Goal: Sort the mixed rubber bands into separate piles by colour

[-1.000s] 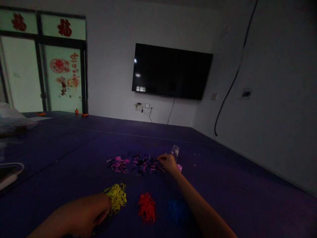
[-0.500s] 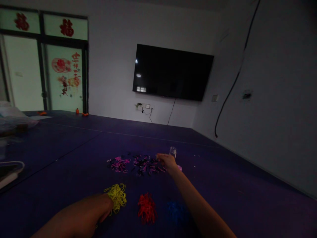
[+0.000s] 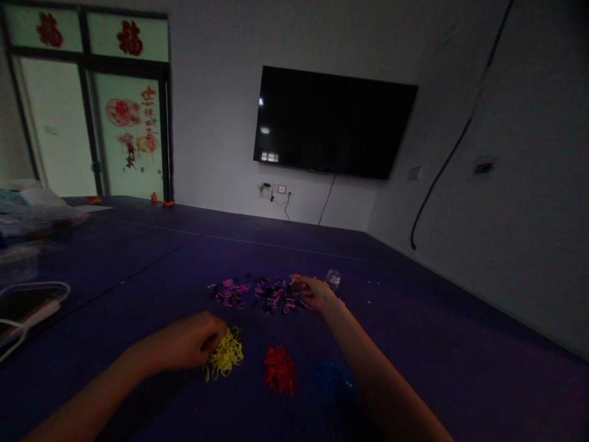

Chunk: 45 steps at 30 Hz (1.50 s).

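Observation:
My left hand [image 3: 202, 337] is closed at the left edge of a pile of yellow bands [image 3: 226, 353]; what its fingertips pinch is too small to make out. Over the right end of a mixed pile of black and pink bands [image 3: 276, 296], my right hand [image 3: 315, 291] pinches a small yellow band [image 3: 292, 280]. A clear jar [image 3: 332, 279] stands just behind that hand. Pink and dark bands [image 3: 230, 293] form another pile to the left. Red bands [image 3: 280, 370] lie nearer me, with blue bands [image 3: 335, 379] beside my right forearm.
On the purple table [image 3: 184, 276], a device with a white cable [image 3: 34, 310] and plastic bags [image 3: 41, 209] lie at the left. Small orange objects [image 3: 168, 203] rest at the far edge. A television [image 3: 334, 123] hangs on the wall.
My left hand has risen slightly from the lower side of the yellow pile to its upper left. The yellow band at my right fingertips now shows. The camera view has shifted a little.

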Available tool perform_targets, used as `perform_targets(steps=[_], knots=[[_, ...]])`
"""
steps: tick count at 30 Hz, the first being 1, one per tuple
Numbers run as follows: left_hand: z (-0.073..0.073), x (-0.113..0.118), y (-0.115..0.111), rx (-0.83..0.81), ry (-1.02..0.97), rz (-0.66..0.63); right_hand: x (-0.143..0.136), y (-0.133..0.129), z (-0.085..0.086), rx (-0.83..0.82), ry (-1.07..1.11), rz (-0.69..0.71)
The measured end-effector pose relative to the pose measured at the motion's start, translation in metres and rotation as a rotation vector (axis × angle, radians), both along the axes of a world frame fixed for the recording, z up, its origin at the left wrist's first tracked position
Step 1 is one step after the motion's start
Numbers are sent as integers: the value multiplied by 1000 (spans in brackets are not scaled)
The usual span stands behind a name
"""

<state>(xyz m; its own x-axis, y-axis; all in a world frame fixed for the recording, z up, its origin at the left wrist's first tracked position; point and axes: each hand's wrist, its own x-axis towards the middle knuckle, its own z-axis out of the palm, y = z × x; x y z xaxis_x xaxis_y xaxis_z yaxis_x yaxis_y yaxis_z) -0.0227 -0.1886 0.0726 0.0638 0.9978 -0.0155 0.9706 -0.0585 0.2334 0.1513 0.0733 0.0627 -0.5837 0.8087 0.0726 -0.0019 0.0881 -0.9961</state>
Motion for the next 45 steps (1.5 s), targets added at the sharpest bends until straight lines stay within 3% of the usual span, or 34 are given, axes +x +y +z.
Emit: perform_targets(steps=[4, 10, 14, 16, 19, 24, 26, 29, 32, 34, 41, 45], knots=[[4, -16, 7, 26, -97, -14, -15, -46, 7, 6, -16, 58], [-9, -26, 22, 298, -219, 161, -38, -136, -20, 563, -171, 185], [-20, -21, 26, 363, -265, 92, -40, -156, -29, 794, -249, 346], [-22, -17, 23, 348, -234, -10, -30, -151, -23, 858, -205, 362], [-23, -8, 19, 325, -121, -142, 5, -134, -6, 904, -255, 202], [-30, 6, 17, 281, 17, -253, 79, -107, 5, 856, -844, -285], [-34, 7, 19, 275, 40, -273, 97, -104, 0, 769, -1048, -335], [-41, 3, 24, 296, 65, -295, 106, -105, -10, 708, -1153, -276], [-46, -1, 27, 328, 74, -316, 103, -103, -8, 716, -1127, -258], [-47, -2, 27, 348, 68, -341, 102, -95, 3, 739, -1084, -292], [-42, 3, 22, 332, 5, -343, 102, -32, 61, 881, -800, -661], [-38, 1, 19, 307, -10, -340, 99, 4, 65, 893, -611, -792]])
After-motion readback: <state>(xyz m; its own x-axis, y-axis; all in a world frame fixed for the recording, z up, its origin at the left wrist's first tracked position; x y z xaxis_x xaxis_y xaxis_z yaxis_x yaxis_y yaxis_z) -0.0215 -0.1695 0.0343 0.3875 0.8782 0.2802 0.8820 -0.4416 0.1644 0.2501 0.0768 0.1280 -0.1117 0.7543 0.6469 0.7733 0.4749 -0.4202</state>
